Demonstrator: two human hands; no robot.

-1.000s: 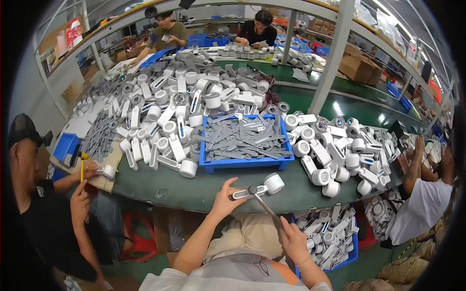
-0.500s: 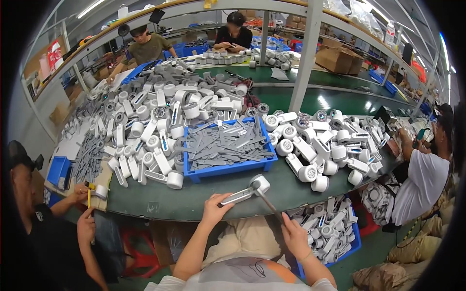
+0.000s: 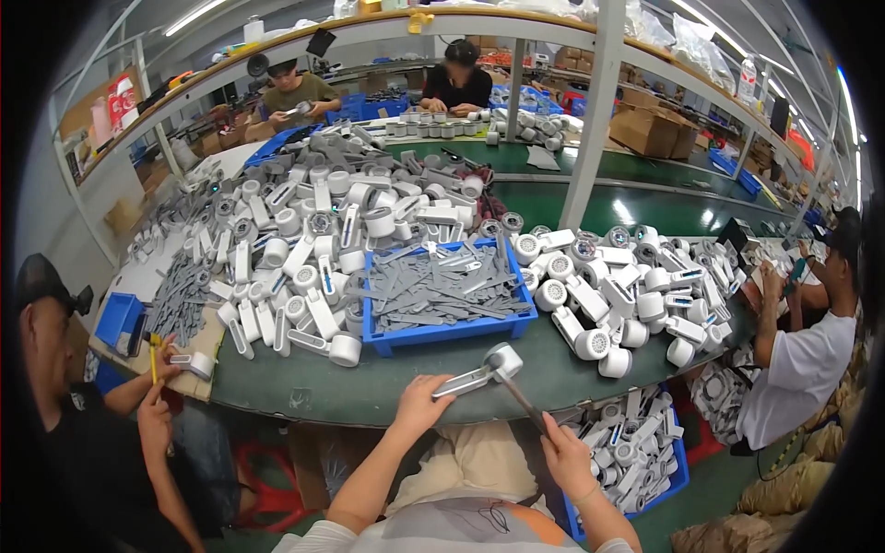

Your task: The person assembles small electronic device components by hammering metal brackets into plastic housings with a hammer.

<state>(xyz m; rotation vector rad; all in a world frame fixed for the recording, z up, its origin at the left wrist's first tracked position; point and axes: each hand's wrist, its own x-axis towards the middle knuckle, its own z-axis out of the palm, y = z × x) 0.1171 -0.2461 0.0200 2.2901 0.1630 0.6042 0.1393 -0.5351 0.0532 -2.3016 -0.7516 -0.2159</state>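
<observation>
Far left: a person in dark clothing and cap (image 3: 55, 387) sits at the desk (image 3: 295, 382) edge, holding a yellow-handled tool (image 3: 153, 355) beside a small white part (image 3: 195, 364). A small blue bin (image 3: 118, 318) stands just above that spot, next to a spread of grey strips (image 3: 180, 300).

Left of centre: a large heap of white and grey handheld casings (image 3: 313, 240), each with a round head and flat handle, covers the green desk top.

Centre: a blue tray (image 3: 442, 327) filled with flat grey strip parts, its front wall near the desk edge.

Centre foreground: left hand (image 3: 422, 404), grip closed on the handle end of a grey-white casing (image 3: 479, 373) held over the desk front edge, just below the blue tray; its round head points right. Right hand (image 3: 567, 456), grip closed round a dark slim tool (image 3: 521, 401) whose tip meets the round head of the casing.

Right of centre: a second heap of white round-headed casings (image 3: 627, 286) on the desk. Below the desk edge, a blue crate (image 3: 668, 479) of the same casings stands by the right hand.

Far right: a person in a white shirt (image 3: 797, 369), seated at the desk end.

Rear: two seated people (image 3: 461, 83) at a further bench.
</observation>
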